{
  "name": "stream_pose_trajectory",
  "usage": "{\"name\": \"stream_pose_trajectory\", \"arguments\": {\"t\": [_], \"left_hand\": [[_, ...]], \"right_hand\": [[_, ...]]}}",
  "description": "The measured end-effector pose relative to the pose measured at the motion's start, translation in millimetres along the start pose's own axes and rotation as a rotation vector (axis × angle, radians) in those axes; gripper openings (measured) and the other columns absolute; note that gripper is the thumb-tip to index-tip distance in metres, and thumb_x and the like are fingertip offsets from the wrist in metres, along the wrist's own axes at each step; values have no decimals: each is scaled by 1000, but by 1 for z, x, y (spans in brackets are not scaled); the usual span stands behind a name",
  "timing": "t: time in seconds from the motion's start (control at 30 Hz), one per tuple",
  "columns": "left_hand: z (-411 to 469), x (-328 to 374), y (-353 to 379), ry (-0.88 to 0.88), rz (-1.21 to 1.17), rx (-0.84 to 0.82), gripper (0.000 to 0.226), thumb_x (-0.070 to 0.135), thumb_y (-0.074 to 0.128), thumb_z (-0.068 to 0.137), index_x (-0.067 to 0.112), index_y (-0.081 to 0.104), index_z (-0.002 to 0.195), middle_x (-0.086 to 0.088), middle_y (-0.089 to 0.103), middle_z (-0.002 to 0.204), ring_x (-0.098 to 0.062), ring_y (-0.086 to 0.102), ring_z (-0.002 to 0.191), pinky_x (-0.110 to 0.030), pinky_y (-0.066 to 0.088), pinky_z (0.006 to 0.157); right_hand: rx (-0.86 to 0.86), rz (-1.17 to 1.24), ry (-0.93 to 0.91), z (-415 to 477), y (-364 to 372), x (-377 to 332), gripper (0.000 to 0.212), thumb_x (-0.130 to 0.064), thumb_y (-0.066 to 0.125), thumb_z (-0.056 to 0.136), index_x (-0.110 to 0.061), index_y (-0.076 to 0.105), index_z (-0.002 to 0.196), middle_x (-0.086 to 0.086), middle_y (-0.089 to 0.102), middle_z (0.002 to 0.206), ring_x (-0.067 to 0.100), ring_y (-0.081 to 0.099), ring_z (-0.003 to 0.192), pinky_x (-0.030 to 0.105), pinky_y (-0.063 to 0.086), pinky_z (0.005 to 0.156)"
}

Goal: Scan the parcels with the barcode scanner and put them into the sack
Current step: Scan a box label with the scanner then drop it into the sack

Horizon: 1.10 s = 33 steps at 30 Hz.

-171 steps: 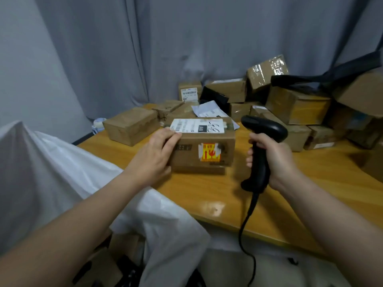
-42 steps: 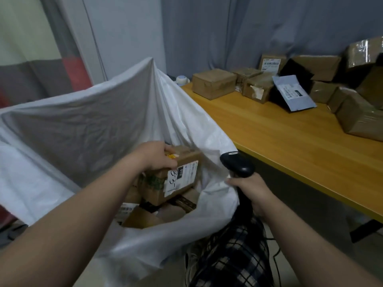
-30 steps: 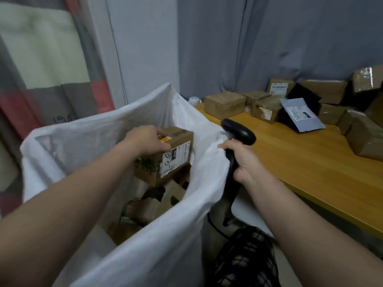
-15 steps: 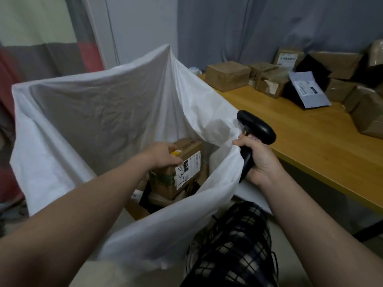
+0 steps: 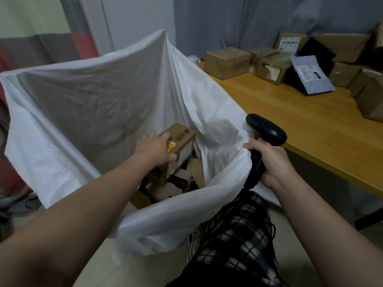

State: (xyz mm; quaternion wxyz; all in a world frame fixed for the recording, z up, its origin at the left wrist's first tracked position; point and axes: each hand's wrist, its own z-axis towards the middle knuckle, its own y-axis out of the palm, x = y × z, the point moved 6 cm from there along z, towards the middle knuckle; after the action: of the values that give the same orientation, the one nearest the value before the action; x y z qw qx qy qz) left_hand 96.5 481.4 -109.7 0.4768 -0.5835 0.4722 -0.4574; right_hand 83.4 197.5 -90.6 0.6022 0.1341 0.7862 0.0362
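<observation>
Your plaid lap (image 5: 234,235) sits nearest, against the white sack (image 5: 93,96). Your right hand (image 5: 271,162) has its fingers wrapped round the scanner (image 5: 267,129) handle at the sack's rim. Your left hand (image 5: 154,151), inside the sack, grasps a brown parcel (image 5: 182,137) from above, over boxes (image 5: 194,172) half lost in shadow. Beyond, a wooden table (image 5: 300,125) carries cartons (image 5: 227,63), some cut off at right, before a grey curtain (image 5: 228,21).

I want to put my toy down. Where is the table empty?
The table is bare along its near edge, between the sack and the boxes. The back, by the curtain, is crowded with boxes and a grey mailer.
</observation>
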Motion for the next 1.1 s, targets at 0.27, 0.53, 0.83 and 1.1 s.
{"name": "stream_pose_trajectory", "arguments": {"t": [0.27,0.53,0.83,1.1], "left_hand": [[18,11,7,-9,98,67,58,51,53,91,23,39,140,-15,41,138,-35,39,127,-46,35,102],[1,143,-65,381,-2,284,53,46,45,97,24,37,144,-12,37,145,-32,35,132,-43,32,104],[-39,339,-96,753,-178,256,56,50,49,94,26,38,144,-8,41,143,-28,36,131,-40,34,106],[-72,494,-85,1028,-296,149,57,49,51,94,24,38,143,-6,43,139,-26,38,130,-38,37,105]], "right_hand": [[22,-60,10,3,-3,0,12,-3,71,77,-15,68,77,4,68,78,23,67,83,37,54,78],[100,-125,-31,-1,-44,-32,5,-6,67,80,-8,63,80,8,59,72,24,59,68,36,47,66],[397,-75,-295,-45,-200,-118,3,-8,64,87,-8,64,83,9,64,74,19,58,61,28,47,59],[675,-47,-410,-83,-325,-160,3,-10,67,86,-8,65,85,13,66,80,22,61,66,31,50,61]]}}
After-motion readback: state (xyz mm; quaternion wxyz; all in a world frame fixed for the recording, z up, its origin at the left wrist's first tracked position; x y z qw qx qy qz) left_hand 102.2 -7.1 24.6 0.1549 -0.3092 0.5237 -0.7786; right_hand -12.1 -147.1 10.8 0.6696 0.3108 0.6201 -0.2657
